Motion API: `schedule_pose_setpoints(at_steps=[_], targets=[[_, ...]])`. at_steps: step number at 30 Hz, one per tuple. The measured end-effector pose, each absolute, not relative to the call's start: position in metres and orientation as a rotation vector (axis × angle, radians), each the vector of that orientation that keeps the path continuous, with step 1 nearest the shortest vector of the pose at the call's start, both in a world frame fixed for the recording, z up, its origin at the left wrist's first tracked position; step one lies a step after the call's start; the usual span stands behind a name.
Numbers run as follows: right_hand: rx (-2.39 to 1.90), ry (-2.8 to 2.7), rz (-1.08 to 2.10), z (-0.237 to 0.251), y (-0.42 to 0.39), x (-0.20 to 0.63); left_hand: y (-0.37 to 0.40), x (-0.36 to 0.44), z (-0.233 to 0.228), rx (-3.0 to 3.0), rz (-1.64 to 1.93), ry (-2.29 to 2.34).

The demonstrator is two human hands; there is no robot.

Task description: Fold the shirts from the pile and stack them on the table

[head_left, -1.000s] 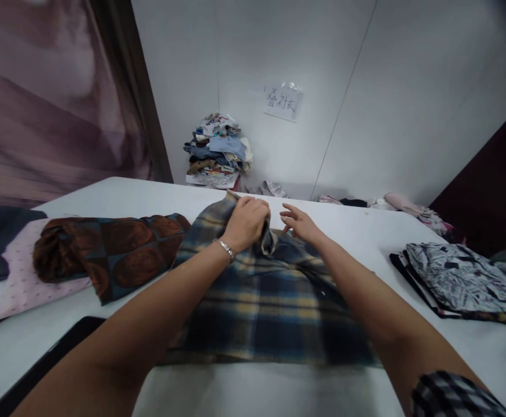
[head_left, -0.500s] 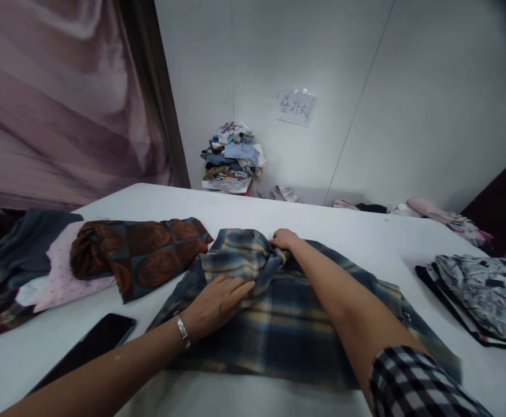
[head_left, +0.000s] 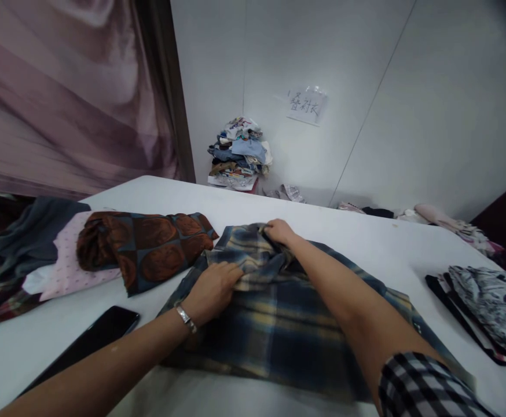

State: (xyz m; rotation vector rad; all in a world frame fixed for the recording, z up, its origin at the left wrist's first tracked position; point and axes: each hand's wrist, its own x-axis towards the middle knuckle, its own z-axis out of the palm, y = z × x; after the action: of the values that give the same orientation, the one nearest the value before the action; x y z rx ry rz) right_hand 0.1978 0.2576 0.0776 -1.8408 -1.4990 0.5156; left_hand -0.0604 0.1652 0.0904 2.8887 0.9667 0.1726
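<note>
your left hand (head_left: pixel 213 284) lies on the blue and yellow plaid shirt (head_left: pixel 288 324), its fingers (head_left: pixel 231 272) curled down and pinching a raised fold of the cloth at the shirt's left side. your right hand (head_left: pixel 279 230) reaches further out, its fingers bent shut around the bunched fabric at the shirt's far edge, so both hands grip the same garment, the right one beyond and a little to the right of the left. a metal bracelet (head_left: pixel 186 317) sits on your left wrist, and a checked sleeve (head_left: pixel 426 388) covers your right upper arm at the bottom edge of the view.

there is one plaid shirt, spread mostly flat in the middle of the white worktop (head_left: pixel 366 243) just in front of you. its long axis runs from the near right towards the far left, with the gathered end pointing away from you.

to the left lies one brown patterned garment (head_left: pixel 149 249), rolled loosely, just beside the plaid shirt and resting on a pink dotted cloth (head_left: pixel 68 272), with a dark grey cloth (head_left: pixel 31 237) beyond it. one black phone (head_left: pixel 88 341) lies flat near your left forearm. at the right edge is one folded stack of black and white print clothes (head_left: pixel 487 307), well apart from the shirt. a pile of clothes (head_left: pixel 238 153) stands against the far wall, under a paper sign (head_left: pixel 307 106).
</note>
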Motion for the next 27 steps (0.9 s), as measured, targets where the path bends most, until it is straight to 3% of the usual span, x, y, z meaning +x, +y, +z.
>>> schedule_pose_setpoints(at_steps=[10, 16, 22, 27], targets=[[-1.474, -0.791, 0.723, 0.118, 0.239, 0.251, 0.190, -0.074, 0.100, 2.555, 0.376, 1.246], [-1.321, -0.552, 0.622, 0.159, 0.206, 0.279, 0.248, -0.060, 0.120, 2.485, 0.431, 1.464], [-1.150, -0.717, 0.230, 0.192, 0.067, 0.287, 0.269, -0.053, 0.158, 2.811, 0.661, 1.599], [-1.328, -0.781, 0.170, 0.137, -0.087, 0.233, 0.233, -0.083, 0.128, 3.075, 0.542, 1.198]])
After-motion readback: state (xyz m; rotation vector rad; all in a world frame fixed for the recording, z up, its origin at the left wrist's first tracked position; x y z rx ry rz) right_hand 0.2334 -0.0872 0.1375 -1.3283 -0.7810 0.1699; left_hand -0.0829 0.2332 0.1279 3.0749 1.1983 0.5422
